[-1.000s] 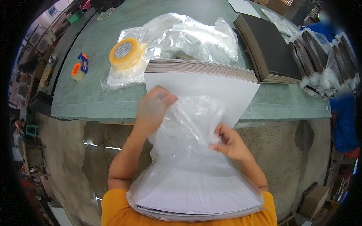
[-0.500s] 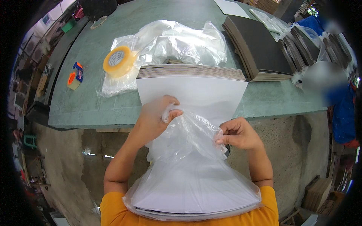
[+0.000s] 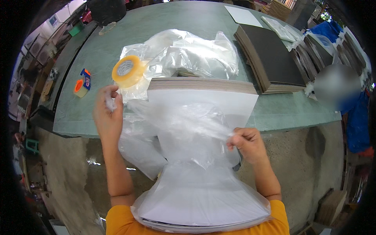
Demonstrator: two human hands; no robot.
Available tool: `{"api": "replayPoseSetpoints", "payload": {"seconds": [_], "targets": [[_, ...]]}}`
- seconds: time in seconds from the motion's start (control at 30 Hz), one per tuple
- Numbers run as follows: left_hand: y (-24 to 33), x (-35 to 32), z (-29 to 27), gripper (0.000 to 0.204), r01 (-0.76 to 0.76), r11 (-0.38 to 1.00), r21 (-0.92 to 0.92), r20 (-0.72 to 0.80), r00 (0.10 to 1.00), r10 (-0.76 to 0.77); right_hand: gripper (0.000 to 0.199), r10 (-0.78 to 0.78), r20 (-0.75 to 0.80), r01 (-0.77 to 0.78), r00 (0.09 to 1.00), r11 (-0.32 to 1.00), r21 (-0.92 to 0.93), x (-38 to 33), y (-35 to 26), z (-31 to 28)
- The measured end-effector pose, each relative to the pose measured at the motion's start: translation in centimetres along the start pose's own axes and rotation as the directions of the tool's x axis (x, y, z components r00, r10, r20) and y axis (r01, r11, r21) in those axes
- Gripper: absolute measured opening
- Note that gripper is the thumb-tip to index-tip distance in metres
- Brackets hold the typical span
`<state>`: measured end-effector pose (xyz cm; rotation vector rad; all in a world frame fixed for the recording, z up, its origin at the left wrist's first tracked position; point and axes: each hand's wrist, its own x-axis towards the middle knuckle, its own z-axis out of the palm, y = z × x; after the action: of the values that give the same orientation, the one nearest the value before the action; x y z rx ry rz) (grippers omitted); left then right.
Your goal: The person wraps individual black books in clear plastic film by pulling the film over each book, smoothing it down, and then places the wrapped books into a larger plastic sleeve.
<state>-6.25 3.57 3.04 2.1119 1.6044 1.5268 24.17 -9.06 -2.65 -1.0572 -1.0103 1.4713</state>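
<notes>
A clear plastic bag [image 3: 196, 184] with a stack of white sheets inside lies against my body, its loose mouth stretched upward. My left hand [image 3: 108, 117] is closed on a crumpled bit of the plastic, at the table edge left of the stack. On the other side, my right hand [image 3: 249, 144] pinches the bag's right edge. Behind the thin, blurred film stands a thick stack of white-faced boards [image 3: 239, 107] with its edges showing on top. Part of the bag hangs in a loose fold below my left hand.
On the green table [image 3: 290, 111] lie a roll of clear tape [image 3: 135, 74], crumpled plastic bags [image 3: 188, 49], and a tape dispenser [image 3: 81, 84] at left. Dark-covered boards [image 3: 270, 55] and wrapped bundles [image 3: 309, 55] sit at right. Cardboard [image 3: 331, 205] stands on the floor.
My left hand has swung left, away from the middle, pulling the plastic wide. The right hand keeps its hold and has moved slightly down and right. The view has shifted a little.
</notes>
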Motion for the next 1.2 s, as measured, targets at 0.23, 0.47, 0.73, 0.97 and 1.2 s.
{"api": "replayPoseSetpoints", "payload": {"seconds": [0.23,0.47,0.73,0.97,1.2], "targets": [[9.9,-7.2,2.7,0.024,0.189,0.901,-0.391,0.866,0.407,0.290,0.020,-0.777,0.029,0.767,0.629,0.614,-0.185,0.4,-5.9,4.4],[8.7,-7.1,4.1,0.014,-0.055,0.868,-0.494,0.596,0.706,0.384,0.038,-0.485,0.186,0.482,0.855,0.874,0.062,3.2,-1.7,2.9],[9.1,-5.0,3.0,0.033,0.006,0.785,-0.619,0.368,0.885,0.284,0.046,-0.455,0.067,0.447,0.888,0.819,-0.360,1.7,-4.4,5.3],[7.8,-5.1,3.2,0.020,-0.156,0.801,-0.578,0.415,0.790,0.453,0.019,-0.481,0.034,0.482,0.876,0.872,-0.078,2.1,-3.4,4.4],[7.7,-5.0,3.7,0.016,0.592,0.492,-0.638,0.729,0.670,0.140,0.027,-0.088,0.306,0.131,0.948,0.984,-0.123,0.7,-0.7,5.7]]}}
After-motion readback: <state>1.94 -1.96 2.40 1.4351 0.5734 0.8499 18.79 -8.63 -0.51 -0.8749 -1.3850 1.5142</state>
